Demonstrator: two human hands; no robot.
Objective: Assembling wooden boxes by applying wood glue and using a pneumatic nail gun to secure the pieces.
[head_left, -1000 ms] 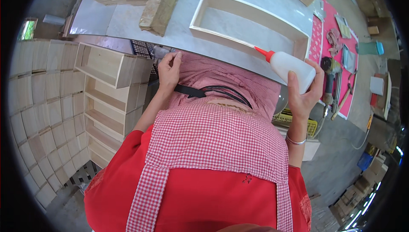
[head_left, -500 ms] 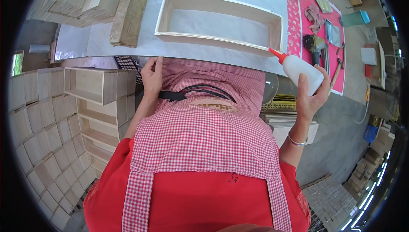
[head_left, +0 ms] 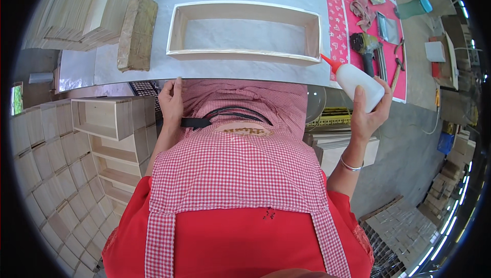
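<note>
My right hand (head_left: 372, 112) is wrapped round a white glue bottle (head_left: 359, 88), which is tilted with its red nozzle pointing up and left. The nozzle tip meets the near right corner of an open rectangular wooden frame (head_left: 245, 54). A whitish line runs along the frame's upper rim, and the tabletop shows through its middle. My left hand (head_left: 172, 99) stays at the table's near edge, left of my apron, with its fingers curled in and nothing visible in them.
The pale marbled table (head_left: 215, 71) carries a tape-wrapped block (head_left: 138, 31) and stacked thin boards (head_left: 87, 7) on the left. A pink cloth (head_left: 340, 35) on the right holds a power tool (head_left: 364, 45), a rag and a hammer. Wooden boxes (head_left: 105, 117) are piled lower left.
The nozzle tip has shifted along the frame's near rim to its right corner. My view has turned slightly, so the table sits lower and further left. My left hand remains at the edge.
</note>
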